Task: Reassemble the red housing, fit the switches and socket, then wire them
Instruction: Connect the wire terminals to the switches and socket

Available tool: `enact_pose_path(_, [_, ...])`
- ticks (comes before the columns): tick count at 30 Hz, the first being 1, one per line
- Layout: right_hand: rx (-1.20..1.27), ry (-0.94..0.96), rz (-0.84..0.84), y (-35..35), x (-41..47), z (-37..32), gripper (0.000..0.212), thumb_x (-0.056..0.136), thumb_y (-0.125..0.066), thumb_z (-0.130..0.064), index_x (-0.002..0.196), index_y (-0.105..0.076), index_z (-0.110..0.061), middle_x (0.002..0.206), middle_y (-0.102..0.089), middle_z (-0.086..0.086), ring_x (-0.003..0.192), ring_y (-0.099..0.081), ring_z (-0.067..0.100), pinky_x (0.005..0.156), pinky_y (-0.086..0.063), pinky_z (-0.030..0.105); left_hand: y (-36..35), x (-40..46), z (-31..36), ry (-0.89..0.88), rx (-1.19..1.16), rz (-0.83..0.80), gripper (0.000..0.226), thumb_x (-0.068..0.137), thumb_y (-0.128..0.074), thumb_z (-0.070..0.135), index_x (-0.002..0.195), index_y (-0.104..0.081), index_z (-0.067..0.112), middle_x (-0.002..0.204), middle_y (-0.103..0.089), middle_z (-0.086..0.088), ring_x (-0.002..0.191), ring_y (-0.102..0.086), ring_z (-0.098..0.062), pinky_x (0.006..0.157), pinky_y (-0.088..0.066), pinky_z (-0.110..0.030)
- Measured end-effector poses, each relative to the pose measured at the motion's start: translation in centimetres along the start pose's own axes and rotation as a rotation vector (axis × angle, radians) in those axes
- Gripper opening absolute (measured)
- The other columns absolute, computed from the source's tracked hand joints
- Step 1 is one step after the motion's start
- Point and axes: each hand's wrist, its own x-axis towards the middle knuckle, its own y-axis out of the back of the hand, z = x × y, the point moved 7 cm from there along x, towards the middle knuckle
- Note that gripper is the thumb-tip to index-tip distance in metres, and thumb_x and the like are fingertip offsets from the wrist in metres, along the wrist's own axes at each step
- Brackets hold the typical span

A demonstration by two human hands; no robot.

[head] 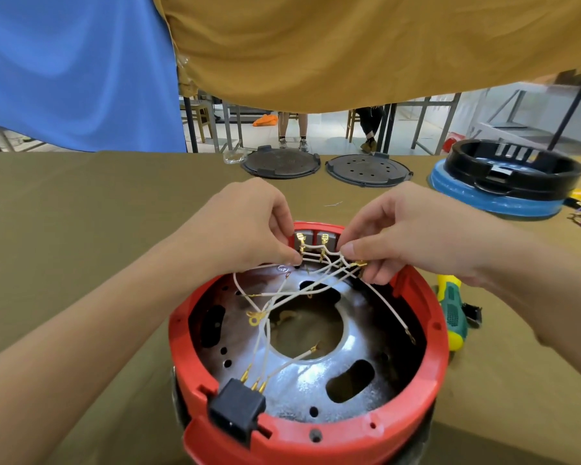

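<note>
Wires (319,273) pinched between both hands (316,229)

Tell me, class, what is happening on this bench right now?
A person is wiring the red housing. Both hands work at the two switches on its far rim: the left hand pinches by a terminal, and the right hand pinches a brass connector on a white wire. The black socket sits in the near rim with wires attached. A green screwdriver lies beside the housing.

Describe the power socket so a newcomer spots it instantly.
Find the red housing lying open side up on the olive table. At the point of its rim nearest the camera sits a black rectangular socket with white wires plugged into its back. It is the only black block on the rim; the switches sit opposite, at the hands.
</note>
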Motion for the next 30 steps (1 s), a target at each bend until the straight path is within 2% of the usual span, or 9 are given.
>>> enact_pose_path(5, [0.010, 0.001, -0.011, 0.4, 0.1, 0.0, 0.005, 0.086, -0.073, -0.008, 0.088, -0.077, -0.010, 0.069, -0.074, 0.008, 0.060, -0.072, 0.014, 0.055, -0.054, 0.016, -0.3, -0.1, 0.3, 0.020, -0.018, -0.027, 0.022, 0.070, -0.084, 0.046, 0.069, -0.074, 0.026, 0.061, -0.070, 0.017, 0.055, -0.063, 0.007, 0.056, -0.048, -0.016])
enact_pose_path(10, [0.028, -0.017, -0.033, 0.5, 0.1, 0.0, 0.004, 0.085, -0.074, -0.010, 0.086, -0.077, -0.008, 0.069, -0.074, 0.007, 0.057, -0.070, 0.011, 0.054, -0.053, 0.014, -0.1, -0.1, 0.8, -0.015, -0.046, 0.005, 0.015, 0.082, -0.077, 0.035, 0.069, -0.076, 0.028, 0.062, -0.071, 0.015, 0.055, -0.065, 0.003, 0.062, -0.057, -0.021])
enact_pose_path(14, [-0.014, 0.023, -0.041, 0.2, 0.1, -0.2, 0.003, 0.084, -0.075, -0.011, 0.086, -0.078, -0.010, 0.067, -0.074, 0.006, 0.058, -0.071, 0.009, 0.055, -0.053, 0.014, -1.1, -0.3, 0.9, -0.008, -0.105, -0.109, 0.012, 0.086, -0.075, 0.031, 0.077, -0.077, 0.022, 0.064, -0.073, 0.013, 0.057, -0.069, -0.002, 0.061, -0.060, -0.023])
enact_pose_path(18, [-0.013, 0.063, -0.037, 0.1, -0.1, -0.6, 0.002, 0.084, -0.076, -0.011, 0.084, -0.078, -0.012, 0.066, -0.074, 0.006, 0.057, -0.071, 0.010, 0.054, -0.052, 0.013, -0.1, -0.1, 0.5, -0.016, -0.020, -0.057, 0.009, 0.077, -0.083, 0.031, 0.075, -0.076, 0.026, 0.064, -0.072, 0.016, 0.058, -0.065, 0.007, 0.054, -0.049, -0.011])
enact_pose_path(20, [-0.016, 0.073, -0.042, 0.1, -0.1, -0.7, 0.002, 0.083, -0.076, -0.012, 0.084, -0.078, -0.013, 0.065, -0.074, 0.006, 0.056, -0.071, 0.009, 0.054, -0.052, 0.012, 0.0, -0.2, 0.4, -0.006, 0.016, -0.052, 0.010, 0.073, -0.085, 0.032, 0.075, -0.076, 0.027, 0.064, -0.071, 0.020, 0.061, -0.063, 0.012, 0.057, -0.046, -0.010])
enact_pose_path(25, [-0.008, 0.078, -0.033, 0.1, -0.1, -0.8, 0.002, 0.082, -0.077, -0.012, 0.084, -0.078, -0.013, 0.066, -0.074, 0.005, 0.058, -0.072, 0.010, 0.055, -0.053, 0.013, -0.2, -0.2, 0.2, 0.039, -0.010, -0.063, 0.006, 0.075, -0.083, 0.031, 0.073, -0.078, 0.027, 0.061, -0.070, 0.020, 0.059, -0.065, 0.006, 0.064, -0.056, -0.020])
enact_pose_path(30, [0.004, 0.069, -0.024, 0.1, 0.0, -0.5, 0.002, 0.082, -0.077, -0.012, 0.083, -0.078, -0.013, 0.066, -0.074, 0.006, 0.058, -0.072, 0.011, 0.055, -0.053, 0.013, -0.6, -0.3, -0.6, 0.134, -0.163, -0.099, 0.007, 0.073, -0.084, 0.031, 0.072, -0.078, 0.026, 0.064, -0.073, 0.010, 0.063, -0.072, -0.010, 0.074, -0.062, -0.040])
